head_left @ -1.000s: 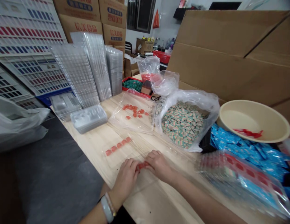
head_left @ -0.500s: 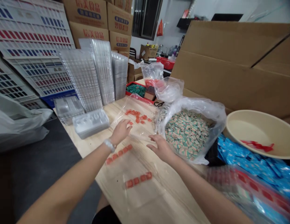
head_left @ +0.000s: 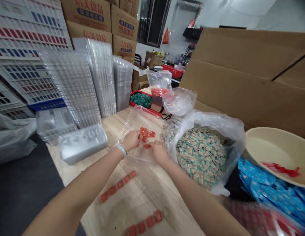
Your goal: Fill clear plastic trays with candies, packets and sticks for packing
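Observation:
Small red wrapped pieces (head_left: 144, 131) lie in a loose cluster on a clear plastic sheet or bag (head_left: 127, 126). My left hand (head_left: 131, 141), with a pale band at its wrist, curls its fingers around some pieces at the cluster's left side. Opposite it, my right hand (head_left: 159, 152) has its fingertips closed on a red piece (head_left: 147, 146). Nearer me, one row of red pieces (head_left: 120, 184) runs diagonally under clear plastic. A second row (head_left: 149, 222) lies closer to the bottom edge.
A big clear bag of small green-and-orange packets (head_left: 201, 154) stands at my right, beside a cream basin (head_left: 272, 144). Stacked clear trays (head_left: 85, 142) occupy the left. A red tray with green pieces (head_left: 142, 99) sits behind; cardboard (head_left: 240, 65) walls the right rear.
Both hands have moved forward and closer together onto the loose red pieces. Those pieces were spread out and are now bunched between my hands. The view has shifted slightly.

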`<state>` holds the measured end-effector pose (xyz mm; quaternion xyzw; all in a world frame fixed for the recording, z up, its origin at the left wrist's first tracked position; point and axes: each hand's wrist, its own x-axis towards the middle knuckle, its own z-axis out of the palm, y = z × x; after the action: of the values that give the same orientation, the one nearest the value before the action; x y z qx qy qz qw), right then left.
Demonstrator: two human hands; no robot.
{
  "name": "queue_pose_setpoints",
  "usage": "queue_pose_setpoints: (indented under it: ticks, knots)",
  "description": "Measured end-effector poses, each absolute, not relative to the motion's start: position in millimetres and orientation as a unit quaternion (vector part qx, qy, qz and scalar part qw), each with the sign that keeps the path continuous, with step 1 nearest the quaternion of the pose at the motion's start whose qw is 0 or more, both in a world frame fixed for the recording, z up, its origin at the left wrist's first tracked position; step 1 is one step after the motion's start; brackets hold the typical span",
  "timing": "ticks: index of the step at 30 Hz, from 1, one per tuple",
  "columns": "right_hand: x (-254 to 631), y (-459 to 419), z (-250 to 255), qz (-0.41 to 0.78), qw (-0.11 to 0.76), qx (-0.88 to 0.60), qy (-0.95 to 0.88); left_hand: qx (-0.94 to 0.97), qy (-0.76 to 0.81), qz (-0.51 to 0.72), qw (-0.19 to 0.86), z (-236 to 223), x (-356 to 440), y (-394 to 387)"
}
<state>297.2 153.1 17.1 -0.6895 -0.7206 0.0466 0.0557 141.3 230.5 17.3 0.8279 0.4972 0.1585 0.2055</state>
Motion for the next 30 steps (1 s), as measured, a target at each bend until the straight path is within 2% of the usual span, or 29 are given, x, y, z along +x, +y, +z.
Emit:
queue_pose_setpoints:
  ticks: [3,7,13,18,24,27,30]
  knots:
    - [294,135,15,0.083,0.071,-0.673,-0.732,0.843,0.464,0.185,0.2,18,131,209]
    - [295,126,21,0.102,0.151,-0.681,-0.709,0.847,0.446,0.226,0.181,25,122,197]
    - [282,129,25,0.119,0.242,-0.652,-0.709,0.845,0.48,0.189,0.144,33,140,192]
    - [285,126,17,0.126,0.3,-0.652,-0.685,0.829,0.498,0.195,0.165,34,153,188]
    - [291,130,19,0.161,0.385,-0.596,-0.686,0.796,0.478,0.266,0.258,38,148,184]
    - [286,132,25,0.272,0.467,-0.54,-0.645,0.776,0.458,0.284,0.328,46,147,174]
    - [287,125,36,0.434,0.517,-0.486,-0.555,0.695,0.411,0.311,0.501,57,146,155]
